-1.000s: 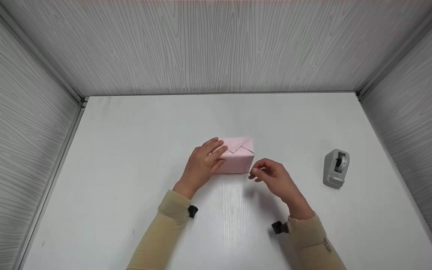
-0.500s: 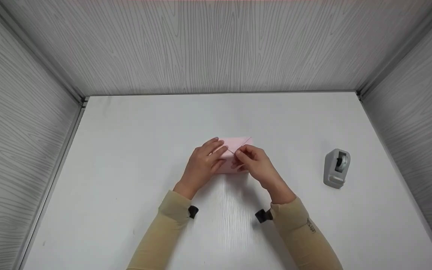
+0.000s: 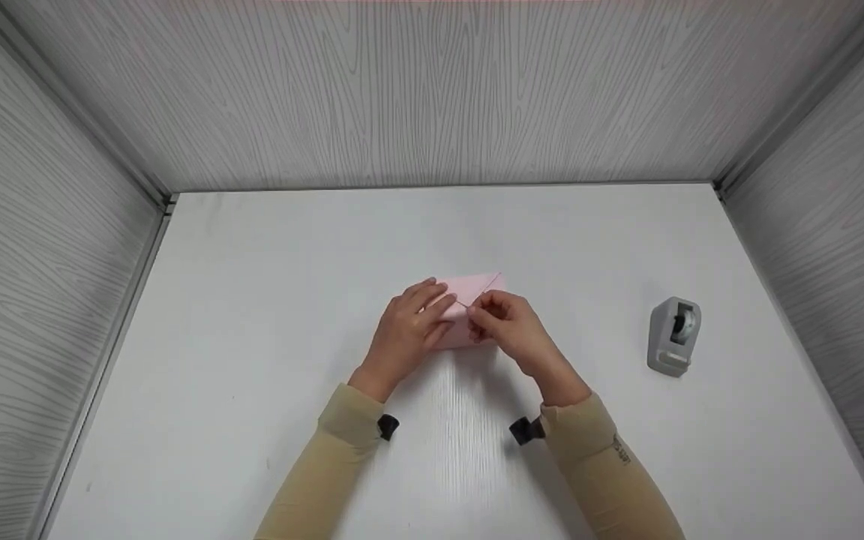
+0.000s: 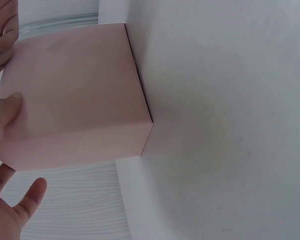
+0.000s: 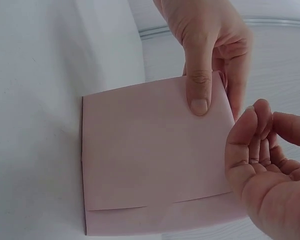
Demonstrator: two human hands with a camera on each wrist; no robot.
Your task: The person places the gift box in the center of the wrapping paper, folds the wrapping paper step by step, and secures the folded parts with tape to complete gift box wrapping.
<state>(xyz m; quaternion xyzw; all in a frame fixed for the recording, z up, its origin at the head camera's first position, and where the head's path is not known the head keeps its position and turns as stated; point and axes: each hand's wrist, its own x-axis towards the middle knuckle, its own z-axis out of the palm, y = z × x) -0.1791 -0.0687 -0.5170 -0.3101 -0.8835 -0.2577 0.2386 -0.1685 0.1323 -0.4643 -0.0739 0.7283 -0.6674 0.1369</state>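
A pink paper-wrapped box (image 3: 466, 288) with overlapping folded flaps on top stands on the white table. My left hand (image 3: 406, 326) grips its left end, fingers over the top and thumb (image 5: 199, 95) pressed flat on the near side. At the tip of the top flap is my right hand (image 3: 513, 330), with curled fingers and thumb and fingertip close together. In the right wrist view these fingertips (image 5: 262, 110) are by the box's top edge. Whether a thin thing lies between them is too small to tell. The right hand hides part of the flaps.
A grey tape dispenser (image 3: 673, 337) with a roll in it stands on the table (image 3: 214, 337) to the right of the hands. Grey wood-grain panels (image 3: 432, 90) wall in the back and both sides.
My right hand has moved from beside the box's right front corner up and left to the flap tip, staying there this last half second. The left hand keeps its hold; the box has barely moved.
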